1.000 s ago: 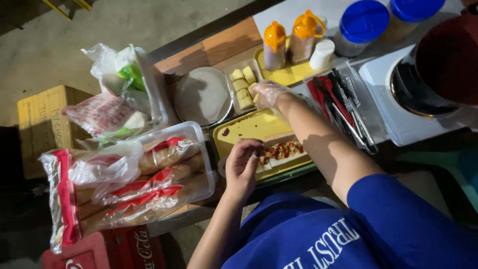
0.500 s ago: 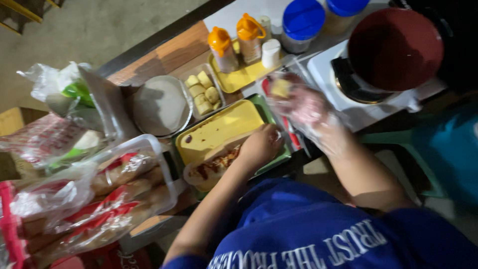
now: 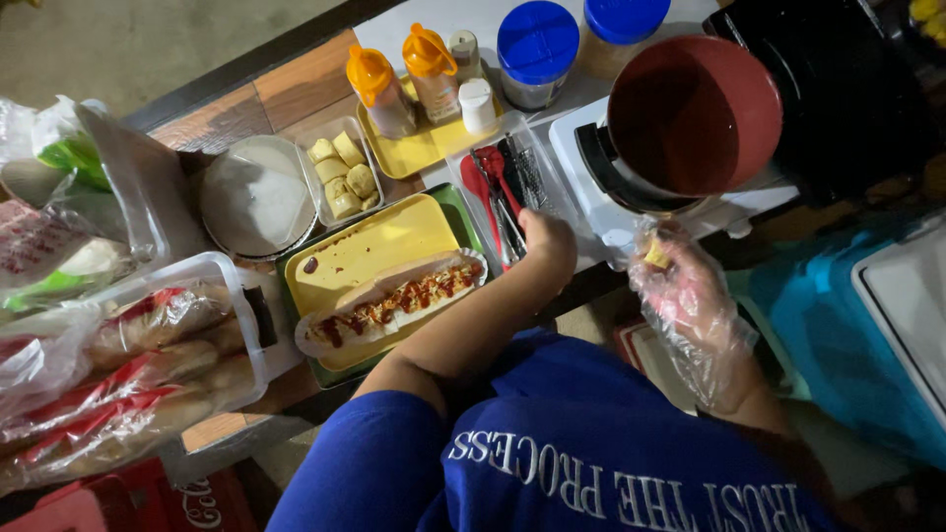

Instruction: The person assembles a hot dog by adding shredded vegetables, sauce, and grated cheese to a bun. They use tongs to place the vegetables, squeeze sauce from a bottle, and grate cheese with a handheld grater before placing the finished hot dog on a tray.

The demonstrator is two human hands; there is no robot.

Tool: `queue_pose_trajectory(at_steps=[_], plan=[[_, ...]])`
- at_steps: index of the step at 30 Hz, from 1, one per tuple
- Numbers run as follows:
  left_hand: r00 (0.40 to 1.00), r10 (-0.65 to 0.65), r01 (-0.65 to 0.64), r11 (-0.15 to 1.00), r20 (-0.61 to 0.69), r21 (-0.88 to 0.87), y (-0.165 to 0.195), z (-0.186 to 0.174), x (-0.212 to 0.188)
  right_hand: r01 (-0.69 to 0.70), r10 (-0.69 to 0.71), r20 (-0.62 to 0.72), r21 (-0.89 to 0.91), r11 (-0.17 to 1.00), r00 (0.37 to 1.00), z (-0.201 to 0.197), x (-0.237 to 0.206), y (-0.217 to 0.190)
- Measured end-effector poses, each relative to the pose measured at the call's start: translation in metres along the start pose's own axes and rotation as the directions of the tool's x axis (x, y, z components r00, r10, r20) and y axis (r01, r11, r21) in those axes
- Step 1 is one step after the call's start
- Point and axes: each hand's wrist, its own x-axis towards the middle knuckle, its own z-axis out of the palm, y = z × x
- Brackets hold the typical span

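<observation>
The left hand (image 3: 548, 239) is curling its bare fingers closed around red tongs (image 3: 496, 197) at the desk's near edge — the right hand (image 3: 685, 296), in crinkly clear plastic, is pinching a small yellow cube (image 3: 655, 255).

We see a brown wooden table (image 3: 296, 89) bearing a green tray (image 3: 461, 209), a yellow condiment tray (image 3: 419, 153), a white single-burner stove (image 3: 601, 212), blue-lidded jars (image 3: 537, 49) and a clear plastic bread tub (image 3: 212, 296).

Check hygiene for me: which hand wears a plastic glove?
The right hand, holding a yellow piece by the red pot; the left hand is bare.
</observation>
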Motion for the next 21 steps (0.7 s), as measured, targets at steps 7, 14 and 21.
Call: queue_pose_trajectory(at_steps=[7,14,21], plan=[[0.991,-0.031,0.05,0.987,0.126,-0.153,-0.009,-0.009,0.005,-0.076,0.07,-0.119,-0.048,0.996,0.99,-0.033,0.016,0.021],[0.999,-0.038,0.022,0.836,-0.018,-0.549,-0.045,-0.018,-0.01,-0.107,0.117,0.039,-0.194,0.975,0.992,-0.043,0.055,0.053],[0.991,-0.091,0.007,0.756,-0.094,-0.655,-0.078,-0.011,-0.063,-0.086,0.086,-0.013,-0.256,0.963,0.996,-0.031,0.089,0.082]])
